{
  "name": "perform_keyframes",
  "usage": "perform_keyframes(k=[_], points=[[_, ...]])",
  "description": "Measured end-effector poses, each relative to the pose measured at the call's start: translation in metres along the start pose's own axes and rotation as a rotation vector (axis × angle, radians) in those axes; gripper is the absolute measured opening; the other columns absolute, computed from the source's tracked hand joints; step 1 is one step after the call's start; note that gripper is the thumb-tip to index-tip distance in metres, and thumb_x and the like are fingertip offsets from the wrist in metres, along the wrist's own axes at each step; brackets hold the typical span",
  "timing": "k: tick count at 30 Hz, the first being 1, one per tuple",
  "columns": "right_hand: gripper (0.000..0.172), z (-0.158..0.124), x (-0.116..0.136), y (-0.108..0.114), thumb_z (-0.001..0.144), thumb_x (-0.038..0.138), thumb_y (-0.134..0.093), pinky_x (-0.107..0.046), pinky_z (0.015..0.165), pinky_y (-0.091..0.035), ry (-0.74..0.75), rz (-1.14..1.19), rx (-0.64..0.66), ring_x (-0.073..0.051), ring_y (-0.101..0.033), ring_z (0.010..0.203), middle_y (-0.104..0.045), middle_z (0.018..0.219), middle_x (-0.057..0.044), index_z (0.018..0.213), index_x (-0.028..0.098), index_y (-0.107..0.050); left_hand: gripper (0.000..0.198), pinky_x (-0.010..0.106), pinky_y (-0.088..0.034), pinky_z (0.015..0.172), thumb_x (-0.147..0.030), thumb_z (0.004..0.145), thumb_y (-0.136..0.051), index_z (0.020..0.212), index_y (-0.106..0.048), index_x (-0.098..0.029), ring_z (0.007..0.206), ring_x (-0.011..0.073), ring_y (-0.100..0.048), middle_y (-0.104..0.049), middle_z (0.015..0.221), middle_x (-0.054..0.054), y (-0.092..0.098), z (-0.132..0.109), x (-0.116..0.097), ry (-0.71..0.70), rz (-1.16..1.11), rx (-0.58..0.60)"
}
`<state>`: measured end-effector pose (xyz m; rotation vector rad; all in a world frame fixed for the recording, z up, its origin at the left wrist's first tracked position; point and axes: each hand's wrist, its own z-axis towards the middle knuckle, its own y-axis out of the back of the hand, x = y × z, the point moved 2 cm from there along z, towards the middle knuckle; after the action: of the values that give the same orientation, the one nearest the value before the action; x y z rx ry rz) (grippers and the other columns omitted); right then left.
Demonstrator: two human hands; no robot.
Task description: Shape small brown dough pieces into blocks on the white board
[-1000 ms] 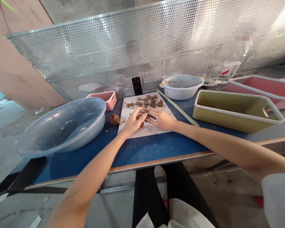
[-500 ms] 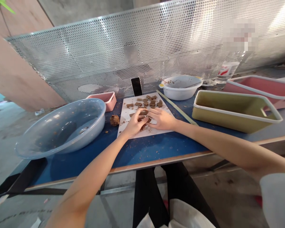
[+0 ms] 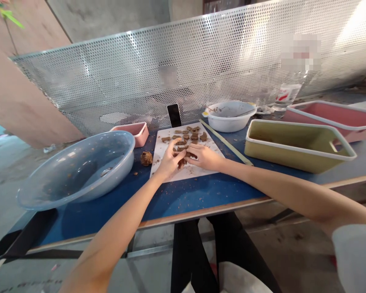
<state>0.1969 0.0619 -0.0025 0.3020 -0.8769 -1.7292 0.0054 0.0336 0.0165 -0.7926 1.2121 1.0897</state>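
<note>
My left hand [image 3: 169, 161] and my right hand [image 3: 205, 157] meet over a white board [image 3: 198, 174]. Between their fingertips is a brown, clay-like piece [image 3: 181, 163], partly covered by the fingers. The thumb and forefinger of my left hand are spread around the near pieces, with its thumb by the right fingertips. My right hand's fingers curl down onto the same piece. Several small brown shaped pieces [image 3: 194, 137] lie on the board just beyond the hands. Left of the board sits a rough brown lump [image 3: 146, 158].
A big blue basin [image 3: 79, 195] stands left, by a small pink bin [image 3: 143, 136]. A phone [image 3: 174, 115] leans behind the board. To the right are a pale stick [image 3: 225, 142], a white basin [image 3: 230, 124], an olive bin [image 3: 280, 156], a pink bin [image 3: 332, 118] and a bottle [image 3: 286, 95].
My left forefinger has lifted and straightened away from the right hand, uncovering more brown pieces. My right hand stays nearly in place, fingers a little more curled. The camera view has tilted slightly.
</note>
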Motion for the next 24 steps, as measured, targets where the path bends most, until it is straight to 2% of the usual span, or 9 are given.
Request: perform_keyframes(k=[5, 13, 20, 24], points=[[0.021, -0.001, 0.003, -0.002, 0.109, 0.03, -0.061, -0.031, 0.073, -0.049, -0.031, 0.054, -0.052, -0.018, -0.061, 0.078, -0.066, 0.087, -0.003, 0.089, 0.022, -0.059, 0.09, 0.026, -0.043, 0.045, -0.06, 0.088, -0.09, 0.159, -0.045, -0.027, 0.041, 0.0164, -0.056, -0.06, 0.057, -0.009, -0.002, 0.0, 0.001, 0.035, -0.052, 0.016], [0.03, 0.002, 0.014, -0.002, 0.107, 0.033, -0.056, -0.029, 0.069, -0.045, -0.129, 0.176, -0.117, -0.015, -0.055, 0.069, -0.065, 0.078, -0.001, 0.079, 0.024, -0.052, 0.094, 0.023, -0.039, 0.041, -0.055, 0.084, -0.093, 0.157, -0.048, -0.017, 0.04, 0.0134, -0.054, -0.062, 0.057, -0.009, -0.008, 0.0, -0.001, 0.042, -0.186, 0.021], [0.031, 0.005, 0.015, -0.001, 0.106, 0.036, -0.053, -0.028, 0.063, -0.039, -0.26, 0.301, -0.093, -0.014, -0.055, 0.065, -0.064, 0.071, 0.0, 0.079, 0.022, -0.057, 0.11, 0.022, -0.038, 0.041, -0.051, 0.087, -0.09, 0.172, -0.031, -0.015, 0.041, 0.0149, -0.058, -0.066, 0.058, -0.007, -0.007, -0.002, 0.002, 0.077, -0.243, 0.034], [0.036, 0.003, 0.013, 0.0, 0.108, 0.04, -0.049, -0.028, 0.065, -0.041, -0.326, 0.371, -0.078, -0.015, -0.057, 0.065, -0.066, 0.07, 0.0, 0.077, 0.022, -0.057, 0.107, 0.024, -0.042, 0.046, -0.047, 0.088, -0.09, 0.172, -0.032, -0.014, 0.046, 0.0164, -0.062, -0.07, 0.064, -0.004, -0.008, -0.001, 0.002, 0.096, -0.281, 0.044]])
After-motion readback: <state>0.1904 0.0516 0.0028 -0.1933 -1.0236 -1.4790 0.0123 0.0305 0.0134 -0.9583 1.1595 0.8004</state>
